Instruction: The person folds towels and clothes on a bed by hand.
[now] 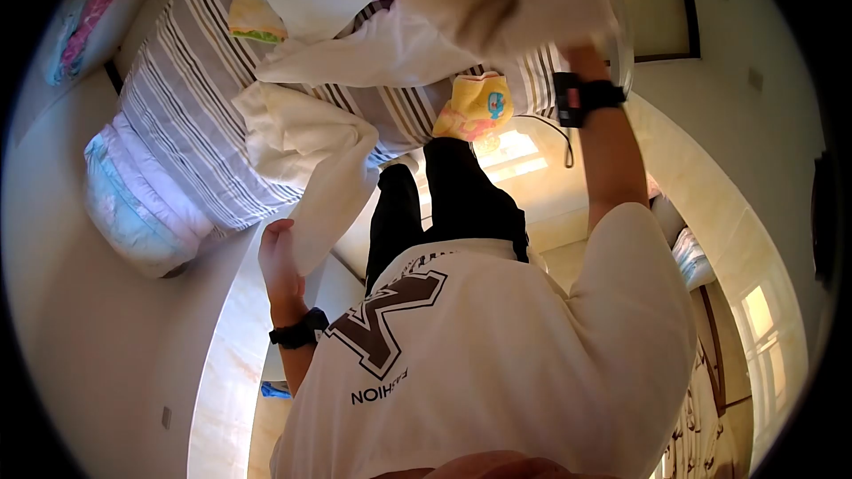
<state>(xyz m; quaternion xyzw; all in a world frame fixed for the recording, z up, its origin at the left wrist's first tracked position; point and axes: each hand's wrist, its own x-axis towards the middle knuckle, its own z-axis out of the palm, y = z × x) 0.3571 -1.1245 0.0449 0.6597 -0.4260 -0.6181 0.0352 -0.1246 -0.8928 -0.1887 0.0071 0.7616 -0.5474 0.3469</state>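
My left hand [280,257] is at the left of the head view, closed at the end of a long white garment [333,186]; the garment hangs over the bed's edge and partly hides the fingers. My right hand [581,51] is raised at the upper right, smeared by motion. It grips a blurred beige-and-brown cloth [550,0], which covers most of its fingers. Heaped white clothing [382,49] lies on the striped bedsheet [169,98]. A yellow printed cloth [479,106] rests at the near edge of the bed.
A folded pale blue and lilac quilt [146,191] sits at the bed's left corner. Another yellow cloth [256,13] lies among the clothes. A dark cord loop [568,146] hangs below the right wrist. Sunlight falls on the tiled floor [515,164] beside my legs.
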